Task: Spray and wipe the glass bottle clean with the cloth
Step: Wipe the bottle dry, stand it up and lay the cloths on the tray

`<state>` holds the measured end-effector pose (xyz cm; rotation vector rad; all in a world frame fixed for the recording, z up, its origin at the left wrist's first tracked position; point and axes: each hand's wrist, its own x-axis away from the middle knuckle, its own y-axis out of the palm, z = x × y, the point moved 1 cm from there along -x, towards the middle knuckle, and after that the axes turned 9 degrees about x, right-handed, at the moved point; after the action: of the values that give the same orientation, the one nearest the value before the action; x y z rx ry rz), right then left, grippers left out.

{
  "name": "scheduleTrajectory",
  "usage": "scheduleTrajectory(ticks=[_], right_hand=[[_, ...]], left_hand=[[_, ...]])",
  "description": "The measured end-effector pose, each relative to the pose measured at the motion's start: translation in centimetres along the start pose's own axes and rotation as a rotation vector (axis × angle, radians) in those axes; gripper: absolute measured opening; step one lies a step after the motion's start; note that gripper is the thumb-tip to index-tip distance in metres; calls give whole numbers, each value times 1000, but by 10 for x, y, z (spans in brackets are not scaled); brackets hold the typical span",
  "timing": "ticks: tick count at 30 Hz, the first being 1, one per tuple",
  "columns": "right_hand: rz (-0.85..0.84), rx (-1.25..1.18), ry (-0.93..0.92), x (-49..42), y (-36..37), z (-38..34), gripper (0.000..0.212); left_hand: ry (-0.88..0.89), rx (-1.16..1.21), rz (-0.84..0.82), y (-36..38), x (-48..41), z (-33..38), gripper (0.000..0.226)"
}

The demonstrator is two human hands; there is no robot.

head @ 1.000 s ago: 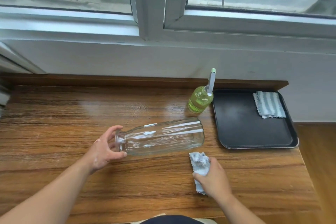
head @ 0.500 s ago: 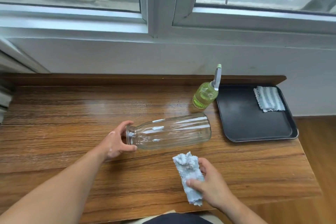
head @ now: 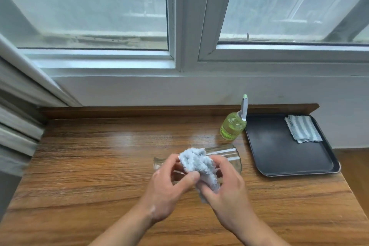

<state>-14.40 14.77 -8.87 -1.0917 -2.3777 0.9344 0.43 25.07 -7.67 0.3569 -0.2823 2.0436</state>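
Both hands, left hand point(head: 166, 189) and right hand point(head: 229, 191), grip one crumpled pale-blue cloth point(head: 197, 165) just above the one clear glass bottle point(head: 229, 156), which lies on its side on the wooden table point(head: 99, 166). Farther back stand one green spray bottle point(head: 232, 127) and one black tray point(head: 279, 152) bearing a second, striped cloth point(head: 302, 129).

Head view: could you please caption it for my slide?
Both hands bunch the cloth above the glass bottle lying on the wooden table.
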Motion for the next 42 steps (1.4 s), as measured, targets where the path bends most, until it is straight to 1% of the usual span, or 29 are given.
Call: scheduleTrajectory(ticks=[1, 3, 4, 6, 9, 11, 13, 15, 16, 17, 19, 20, 21, 23, 24, 25, 26, 27, 28, 29, 30, 31, 33, 34, 36, 37, 39, 41, 42], right_hand=[[14, -4, -17, -2, -1, -6, 46], [-4, -44, -50, -7, -5, -12, 43], [-38, -80, -58, -10, -8, -13, 41], [-107, -152, -55, -15, -16, -14, 37], [-82, -215, -28, -24, -28, -13, 33], [-79, -258, -4, -31, -37, -18, 37], [-139, -304, -8, -39, -46, -25, 31], [-199, -370, 10, -44, -54, -31, 19], [-208, -406, 37, -46, -57, -33, 17], [-206, -449, 73, -46, -59, -34, 16], [-172, -495, 115, -46, -61, -33, 16], [-138, -473, 100, -45, -60, -32, 15], [-107, -442, 71, -44, -59, -32, 14], [-83, -382, 16, -38, -53, -30, 8], [-99, -348, 0, -35, -50, -29, 10], [-128, -335, -7, -32, -47, -29, 19], [-172, -364, 5, -31, -46, -27, 28], [-212, -449, 48, -31, -44, -26, 35], [-250, -540, 97, -31, -44, -27, 37], [-275, -612, 143, -31, -44, -29, 38], [-266, -620, 166, -32, -44, -31, 38], [-250, -585, 175, -33, -45, -32, 33], [-181, -470, 158, -35, -49, -32, 16], [-141, -410, 131, -37, -53, -30, 15], [-82, -333, 95, -43, -70, -25, 26], [-57, -336, 83, -47, -80, -24, 30], [-62, -409, 62, -56, -99, -23, 34], [-155, -488, 25, -65, -109, -26, 36], [-208, -479, -6, -69, -113, -29, 35]], left_hand=[[33, 19, -16, 11, 4, 9, 42], [68, 39, 70, 22, 2, 16, 44], [62, 67, 122, 22, -2, 18, 42], [28, 125, 159, 19, -9, 21, 33], [4, 213, 131, 14, -15, 29, 21], [1, 257, 99, 12, -18, 37, 30], [-10, 323, 46, 10, -20, 45, 41], [-41, 401, 17, 6, -24, 49, 41], [-51, 431, 28, 4, -26, 50, 36], [-48, 419, 84, 3, -28, 49, 28], [31, 216, 284, 1, -30, 42, 6], [99, 109, 351, 3, -27, 44, 6], [163, 53, 342, 8, -22, 46, 14], [210, 100, 175, 21, -12, 50, 28], [192, 122, 109, 26, -10, 49, 32], [192, 124, 95, 29, -10, 47, 34], [214, 91, 112, 30, -11, 43, 32], [240, 44, 134, 32, -13, 42, 27], [271, 9, 148, 33, -12, 41, 18], [309, -7, 143, 35, -11, 42, 8], [336, -9, 129, 36, -10, 43, 3], [348, -5, 127, 36, -9, 45, 7], [311, 40, 138, 30, -12, 46, 12], [259, 91, 150, 25, -16, 45, 14], [140, 290, 167, 12, -23, 42, 16], [87, 375, 159, 3, -27, 40, 16], [18, 416, 49, -15, -31, 36, 11], [-21, 325, -215, -31, -35, 31, 7], [-42, 260, -383, -35, -35, 32, 14]])
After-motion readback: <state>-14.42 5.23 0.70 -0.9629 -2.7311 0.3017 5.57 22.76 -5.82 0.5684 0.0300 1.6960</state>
